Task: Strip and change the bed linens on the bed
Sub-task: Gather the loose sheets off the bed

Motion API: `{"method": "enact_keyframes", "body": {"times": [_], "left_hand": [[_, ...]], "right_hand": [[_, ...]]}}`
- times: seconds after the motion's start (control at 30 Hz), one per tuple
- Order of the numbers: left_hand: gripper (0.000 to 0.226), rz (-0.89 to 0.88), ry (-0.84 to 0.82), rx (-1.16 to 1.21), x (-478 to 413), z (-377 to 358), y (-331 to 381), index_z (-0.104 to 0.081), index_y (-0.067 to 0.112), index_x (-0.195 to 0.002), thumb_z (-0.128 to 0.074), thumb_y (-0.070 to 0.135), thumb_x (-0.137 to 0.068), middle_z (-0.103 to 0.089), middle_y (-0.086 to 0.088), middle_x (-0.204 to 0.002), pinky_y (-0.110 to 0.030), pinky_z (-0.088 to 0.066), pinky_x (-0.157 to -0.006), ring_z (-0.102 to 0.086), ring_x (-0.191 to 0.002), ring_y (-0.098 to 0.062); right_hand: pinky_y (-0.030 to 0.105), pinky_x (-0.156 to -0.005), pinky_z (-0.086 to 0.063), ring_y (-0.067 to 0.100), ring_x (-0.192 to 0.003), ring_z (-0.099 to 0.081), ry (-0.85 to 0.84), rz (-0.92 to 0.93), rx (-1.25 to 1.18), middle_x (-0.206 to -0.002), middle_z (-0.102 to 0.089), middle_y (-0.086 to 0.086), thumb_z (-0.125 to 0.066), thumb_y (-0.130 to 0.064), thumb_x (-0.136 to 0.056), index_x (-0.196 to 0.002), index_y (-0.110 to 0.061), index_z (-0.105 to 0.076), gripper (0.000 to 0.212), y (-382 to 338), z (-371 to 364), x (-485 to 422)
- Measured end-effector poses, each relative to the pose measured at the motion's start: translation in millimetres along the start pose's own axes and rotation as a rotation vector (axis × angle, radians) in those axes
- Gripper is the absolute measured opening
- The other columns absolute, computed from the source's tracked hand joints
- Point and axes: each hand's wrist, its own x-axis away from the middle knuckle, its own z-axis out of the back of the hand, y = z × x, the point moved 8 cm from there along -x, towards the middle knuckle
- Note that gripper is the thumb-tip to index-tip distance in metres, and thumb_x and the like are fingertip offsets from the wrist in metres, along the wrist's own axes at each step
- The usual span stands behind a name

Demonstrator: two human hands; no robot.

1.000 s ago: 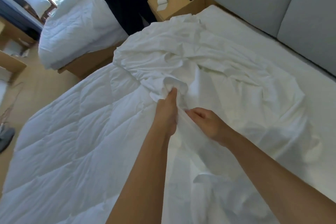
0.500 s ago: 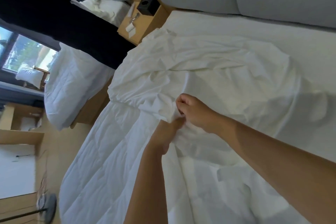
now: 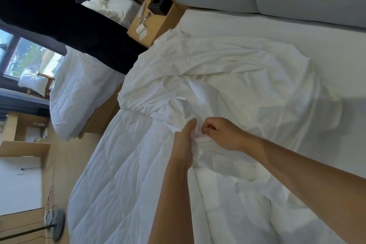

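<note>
Both hands engaged at centre, forearms bare and extended.
Left hand (image 3: pixel 185 144) has its thumb raised and its fingers clenched on bunched white fabric (image 3: pixel 200 141). Right hand (image 3: pixel 219 134), just beside it, is fisted, fingers curled on the same fabric.

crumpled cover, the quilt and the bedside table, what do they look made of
Crumpled cover: thin woven fabric, probably cotton, matte; it holds fine sharp creases. Quilt: padded textile, soft matte shell; puffy panels between stitched lines. Bedside table: pale wood or wood-look laminate, smooth; which one cannot be told.
</note>
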Motion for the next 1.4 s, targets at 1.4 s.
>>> {"method": "enact_keyframes", "body": {"times": [1.4], "left_hand": [[0.038,-0.073,-0.072,0.33,12.7,26.1,-20.7,-0.069,0.012,-0.102,-0.059,0.042,-0.081,-0.074,-0.009,-0.095,-0.026,-0.056,-0.066,-0.071,-0.089,-0.021]], "right_hand": [[0.017,-0.063,-0.039,0.013,-0.072,-0.051,-0.166,0.027,0.21,-0.076,-0.057,0.0,-0.049,-0.01,-0.093,-0.077,-0.002,-0.058,0.02,-13.7,-44.9,0.8]]}}
